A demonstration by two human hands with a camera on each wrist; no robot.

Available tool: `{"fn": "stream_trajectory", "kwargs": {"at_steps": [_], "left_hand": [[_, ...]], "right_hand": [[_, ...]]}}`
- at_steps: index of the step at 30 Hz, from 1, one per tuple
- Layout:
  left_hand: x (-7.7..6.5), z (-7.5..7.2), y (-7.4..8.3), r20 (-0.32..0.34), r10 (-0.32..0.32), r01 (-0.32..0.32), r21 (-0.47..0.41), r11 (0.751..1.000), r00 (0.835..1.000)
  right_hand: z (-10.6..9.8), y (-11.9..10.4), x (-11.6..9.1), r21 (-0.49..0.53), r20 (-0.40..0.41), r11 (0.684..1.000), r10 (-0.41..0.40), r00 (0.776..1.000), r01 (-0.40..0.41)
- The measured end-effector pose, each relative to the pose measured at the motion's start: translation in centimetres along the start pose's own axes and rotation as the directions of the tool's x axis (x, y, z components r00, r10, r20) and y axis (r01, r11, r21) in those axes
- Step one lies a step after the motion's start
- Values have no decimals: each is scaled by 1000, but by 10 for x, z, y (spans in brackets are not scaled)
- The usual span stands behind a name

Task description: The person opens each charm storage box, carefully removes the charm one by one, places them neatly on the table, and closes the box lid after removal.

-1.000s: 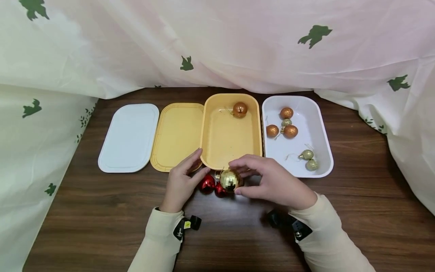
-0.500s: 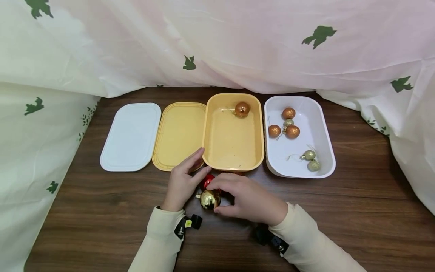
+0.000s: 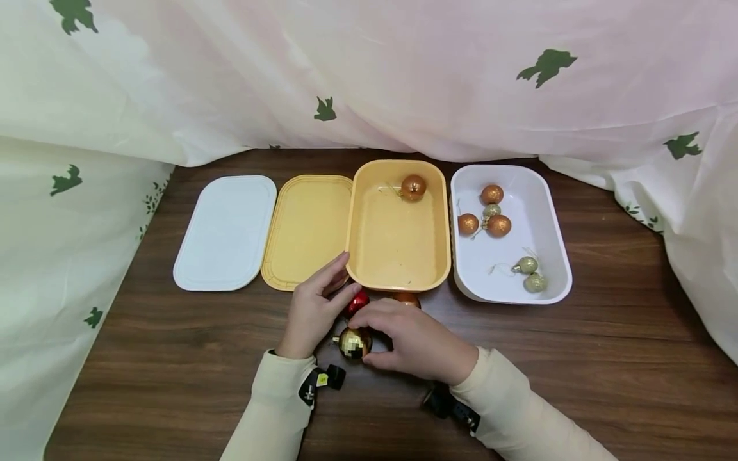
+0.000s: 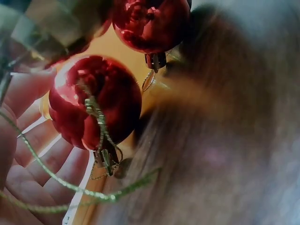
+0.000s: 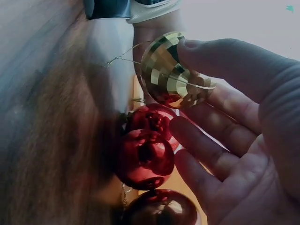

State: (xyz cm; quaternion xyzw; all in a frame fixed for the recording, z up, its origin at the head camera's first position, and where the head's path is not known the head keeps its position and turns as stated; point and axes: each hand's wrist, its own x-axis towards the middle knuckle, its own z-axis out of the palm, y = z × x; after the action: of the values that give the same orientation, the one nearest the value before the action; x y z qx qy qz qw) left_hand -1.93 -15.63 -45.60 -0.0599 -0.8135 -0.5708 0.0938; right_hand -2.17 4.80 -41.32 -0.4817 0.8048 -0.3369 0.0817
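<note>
My right hand [image 3: 418, 339] pinches a gold mirror-faceted bauble [image 3: 352, 344] between thumb and fingers, in front of the yellow box [image 3: 398, 282]. The right wrist view shows this gold bauble [image 5: 164, 70] with its thin string hanging off. Beside the box's near left corner, my left hand [image 3: 311, 314] lies with fingers extended, the fingertips at the box wall. Two shiny red baubles rest near both hands; in the left wrist view, one red bauble [image 4: 93, 103] lies before the left fingers. A copper bauble [image 3: 408, 299] sits at the box's near edge, partly covered by the right hand.
One copper bauble [image 3: 413, 187] lies inside the yellow box. A white box [image 3: 553, 256] to its right holds several small orange and gold glitter baubles. Left of the boxes lie a yellow lid [image 3: 308, 230] and a white lid [image 3: 225, 234]. Patterned cloth [image 3: 369, 77] hangs behind.
My right hand has carried the gold bauble left and toward me, from the box's near edge to beside the left hand, uncovering the copper bauble. The left hand stays by the box corner.
</note>
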Motion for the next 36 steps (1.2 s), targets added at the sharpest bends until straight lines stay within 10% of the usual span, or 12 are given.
{"fn": "stream_trajectory", "kwargs": {"at_steps": [36], "left_hand": [[1,0,0,-15,13,-13,18,1000,1000]], "right_hand": [[7,5,1,-211,-22,975,67,998,-70]]}}
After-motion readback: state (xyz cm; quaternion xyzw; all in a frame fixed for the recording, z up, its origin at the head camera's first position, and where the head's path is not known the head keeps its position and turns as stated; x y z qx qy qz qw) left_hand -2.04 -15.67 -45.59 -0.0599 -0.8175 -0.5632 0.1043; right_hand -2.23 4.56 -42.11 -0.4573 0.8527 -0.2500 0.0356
